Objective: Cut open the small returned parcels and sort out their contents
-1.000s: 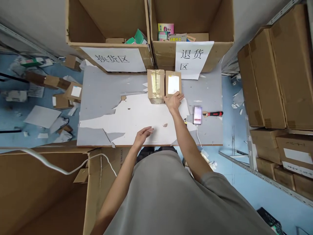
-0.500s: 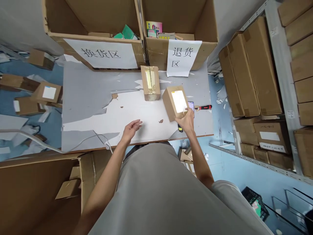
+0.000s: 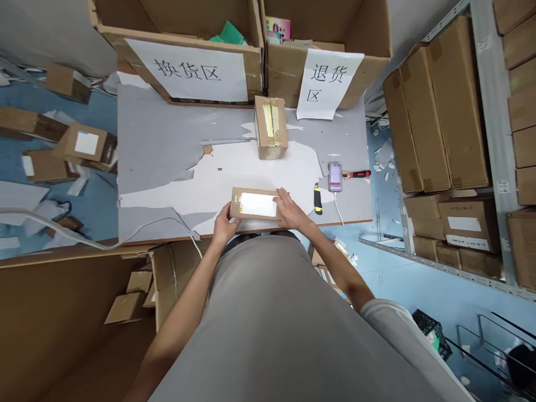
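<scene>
A small cardboard box with a white label (image 3: 254, 204) lies flat near the front edge of the grey table (image 3: 159, 145). My left hand (image 3: 225, 226) grips its left end, fingers curled round the corner. My right hand (image 3: 288, 207) holds its right end, fingers bent over the top. A second, taped cardboard box (image 3: 271, 127) stands further back on the table, apart from both hands.
Two large open cartons with paper signs (image 3: 188, 72) (image 3: 329, 81) stand at the table's back. A phone on a cable (image 3: 335, 176), a red-handled cutter (image 3: 358, 174) and a black-yellow knife (image 3: 318, 199) lie at the right. Shelves of cartons (image 3: 439, 111) flank the right; a big open carton (image 3: 62, 312) sits at lower left.
My right hand carried the labelled box from the back of the table, past the right side, down to the front edge. My left hand closed onto its left end.
</scene>
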### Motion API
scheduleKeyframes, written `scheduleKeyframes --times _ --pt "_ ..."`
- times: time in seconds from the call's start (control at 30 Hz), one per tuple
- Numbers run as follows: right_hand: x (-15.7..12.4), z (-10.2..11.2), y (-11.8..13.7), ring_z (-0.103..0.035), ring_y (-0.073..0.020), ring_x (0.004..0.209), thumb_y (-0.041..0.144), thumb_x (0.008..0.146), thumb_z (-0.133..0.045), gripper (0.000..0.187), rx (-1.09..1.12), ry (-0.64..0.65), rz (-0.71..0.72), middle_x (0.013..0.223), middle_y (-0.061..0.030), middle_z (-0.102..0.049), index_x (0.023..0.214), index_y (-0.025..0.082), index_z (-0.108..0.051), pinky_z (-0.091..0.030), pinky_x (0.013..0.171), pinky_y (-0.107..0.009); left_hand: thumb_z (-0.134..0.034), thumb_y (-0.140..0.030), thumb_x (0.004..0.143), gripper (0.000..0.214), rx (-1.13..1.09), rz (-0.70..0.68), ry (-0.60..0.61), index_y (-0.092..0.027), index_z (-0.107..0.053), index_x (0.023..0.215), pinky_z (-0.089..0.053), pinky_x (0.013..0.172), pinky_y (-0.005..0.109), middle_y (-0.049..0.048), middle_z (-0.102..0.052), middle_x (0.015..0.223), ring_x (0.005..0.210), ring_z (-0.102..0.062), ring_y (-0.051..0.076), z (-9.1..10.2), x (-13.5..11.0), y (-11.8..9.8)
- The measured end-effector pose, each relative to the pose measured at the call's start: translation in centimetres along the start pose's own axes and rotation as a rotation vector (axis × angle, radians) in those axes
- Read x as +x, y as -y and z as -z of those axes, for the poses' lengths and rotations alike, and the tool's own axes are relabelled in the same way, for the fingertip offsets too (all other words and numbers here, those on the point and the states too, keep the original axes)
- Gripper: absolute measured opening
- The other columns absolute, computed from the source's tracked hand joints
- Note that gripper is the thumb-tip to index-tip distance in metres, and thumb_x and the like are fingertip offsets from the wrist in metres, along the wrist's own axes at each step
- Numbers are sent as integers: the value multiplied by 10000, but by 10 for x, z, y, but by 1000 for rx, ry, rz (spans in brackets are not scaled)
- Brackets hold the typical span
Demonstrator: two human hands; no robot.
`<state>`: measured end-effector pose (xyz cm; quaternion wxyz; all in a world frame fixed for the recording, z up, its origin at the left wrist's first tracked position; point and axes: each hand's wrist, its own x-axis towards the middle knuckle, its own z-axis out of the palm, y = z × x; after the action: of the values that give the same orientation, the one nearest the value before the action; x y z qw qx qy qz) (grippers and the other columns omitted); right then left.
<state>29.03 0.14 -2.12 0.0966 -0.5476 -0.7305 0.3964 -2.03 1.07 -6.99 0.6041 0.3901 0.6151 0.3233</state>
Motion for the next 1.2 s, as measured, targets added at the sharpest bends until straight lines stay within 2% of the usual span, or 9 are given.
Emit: scheduleKeyframes --times 0.13,0.27,0.37,0.5,0.63,0.8,0.97,1.1,1.2 --pt "-7 1 -17 -44 -401 1917 81 833 -842 1130 46 -53 -62 2028 -231 -141 1864 134 -384 -205 1548 -644 -838 -143 750 901 22 38 19 -205 -684 1635 -529 1371 611 192 -654 1756 1599 -667 431 1 -15 17" --pt "-33 -13 -41 -60 -368 1919 314 874 -941 1420 249 -186 -248 2043 -192 -43 1967 180 -45 -161 1559 -591 -898 -110 732 1001 83 119 31 -213 -652 1696 -559 1337 624 217 -564 1838 1626 -634 469 4 -10 28" --pt "-45 -34 -57 -184 -375 1902 514 864 -970 1485 489 -207 -399 2033 -213 -123 1969 219 -24 -247 1525 -632 -944 -88 695 1110 125 190 16 -208 -606 1745 -541 1345 642 248 -502 1875 1632 -621 495 6 0 34" --pt "-40 -63 -66 -257 -368 1885 617 873 -949 1333 732 -246 -491 2014 -184 -246 1949 304 -226 -322 1479 -670 -917 -67 658 1212 125 230 22 -200 -531 1799 -549 1335 622 260 -457 1899 1624 -628 480 2 11 35" --pt "-20 -76 -65 -383 -370 1838 580 901 -920 1128 811 -333 -524 1960 -186 -398 1873 280 -431 -378 1454 -661 -913 -136 652 1050 139 180 48 -201 -683 1675 -550 1334 602 214 -630 1784 1609 -644 453 -4 16 26" --pt "-12 -62 -62 -663 -349 1632 592 961 -854 829 720 -467 -479 1699 -189 -726 1678 224 -661 -501 1395 -607 -948 -346 744 526 151 64 -44 -190 -913 1246 -556 1330 547 183 -754 1645 1622 -635 436 -1 12 10" --pt "-11 -38 -58 -811 -332 1401 643 1067 -741 535 607 -526 -357 1485 -173 -852 1376 216 -830 -651 1242 -496 -898 -571 864 613 77 60 -124 -138 -902 1297 -636 1224 489 141 -894 1331 1290 -818 355 3 14 0" --pt "-1 -38 -59 -861 -335 1285 541 1047 -791 318 547 -438 -471 1309 -127 -911 1139 245 -866 -654 1229 -499 -916 -601 830 581 83 160 -97 -135 -893 1177 -682 1120 443 135 -901 1230 1230 -818 338 1 19 5" --pt "-3 -44 -65 -872 -332 1246 507 1067 -730 294 562 -408 -525 1253 -128 -917 1071 242 -857 -684 1178 -513 -873 -592 878 534 70 196 -88 -140 -873 1163 -678 1132 450 152 -895 1246 1210 -831 324 1 17 14"
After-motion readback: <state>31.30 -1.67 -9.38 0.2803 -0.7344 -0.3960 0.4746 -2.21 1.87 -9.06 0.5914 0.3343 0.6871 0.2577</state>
